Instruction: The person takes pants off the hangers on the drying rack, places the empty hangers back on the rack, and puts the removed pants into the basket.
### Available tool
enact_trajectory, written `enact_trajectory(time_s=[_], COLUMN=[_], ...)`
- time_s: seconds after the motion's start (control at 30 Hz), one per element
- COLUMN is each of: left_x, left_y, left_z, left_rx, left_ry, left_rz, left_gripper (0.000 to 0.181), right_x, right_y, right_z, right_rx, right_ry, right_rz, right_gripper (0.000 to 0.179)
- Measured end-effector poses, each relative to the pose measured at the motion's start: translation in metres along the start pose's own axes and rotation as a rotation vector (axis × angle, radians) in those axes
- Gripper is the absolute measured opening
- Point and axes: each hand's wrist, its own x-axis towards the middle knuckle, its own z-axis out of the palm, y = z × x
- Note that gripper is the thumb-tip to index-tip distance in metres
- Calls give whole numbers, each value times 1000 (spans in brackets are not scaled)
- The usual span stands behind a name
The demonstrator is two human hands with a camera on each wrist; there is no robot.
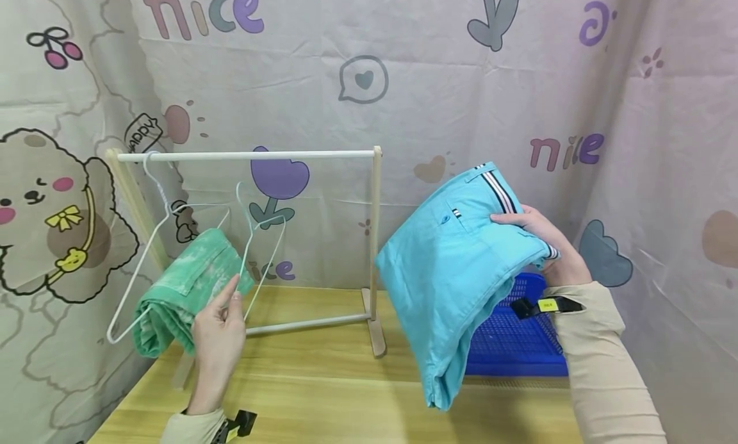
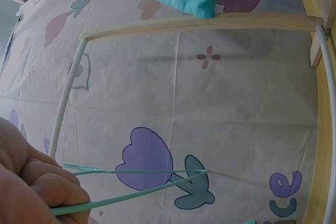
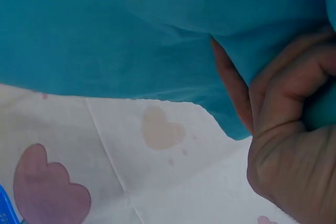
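Note:
My left hand (image 1: pixel 219 328) holds a mint-green clothes hanger (image 1: pixel 246 255) by one side, fingers curled round its thin bar (image 2: pixel 121 198). The hanger's hook points up, below the rack's top rail. In my right hand (image 1: pixel 548 242) are folded light-blue trousers (image 1: pixel 450 264), gripped at the striped waistband, with the thumb on the outside and other fingers partly hidden by cloth. The trousers hang at a slant over the table, right of the rack. A folded green garment (image 1: pixel 190 277) hangs on a white hanger (image 1: pixel 139 264) at the rack's left end.
The small clothes rack has a white top rail (image 1: pixel 311 155) and wooden posts (image 1: pixel 375 226), standing on a wood-grain table (image 1: pixel 323 380). Behind the trousers, a blue plastic basket (image 1: pixel 513 341) sits at the right. A printed curtain (image 1: pixel 426 79) closes off the back and sides.

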Motion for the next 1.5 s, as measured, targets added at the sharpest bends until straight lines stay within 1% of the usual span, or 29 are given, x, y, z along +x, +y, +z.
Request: enact_trajectory(time_s=[0.1,0.27,0.4,0.47,0.57,0.63,0.83,0.97,1.1,1.2,1.37,1.43,1.5], left_x=[1,1,1,0,0,-1,-3,-5,-4,-4,-5,-5,-5], left_y=[0,0,0,0,1,2,1,0,2,3,4,4,3], left_z=[0,0,1,2,2,3,4,4,4,3,3,3,3], left_rx=[-3,-12,-1,5,-1,-12,-21,-12,-21,-27,-28,-30,-30], left_ry=[-1,-6,-6,-8,-2,-6,-27,-23,-27,-26,-27,-30,-27], left_rz=[-4,-7,13,23,33,29,11,9,14,13,13,17,21], left_gripper=[37,37,37,37,37,37,37,37,37,37,37,37,37], right_x=[0,5,10,14,22,29,47,50,47,44,42,40,38], right_y=[-2,-1,-1,-2,-3,-2,12,20,21,20,22,26,30], right_z=[-5,-11,-18,-22,-26,-27,-30,-37,-52,-67,-94,-105,-114], right_rx=[-28,-82,-109,-101,-103,-97,-127,-142,-156,-193,-313,-391,-478], right_ry=[32,79,100,106,94,79,58,51,56,65,80,95,98], right_rz=[-4,-23,-16,-2,16,27,44,49,62,72,104,122,141], right_gripper=[13,28,29,29,34,39,58,68,70,68,61,63,69])
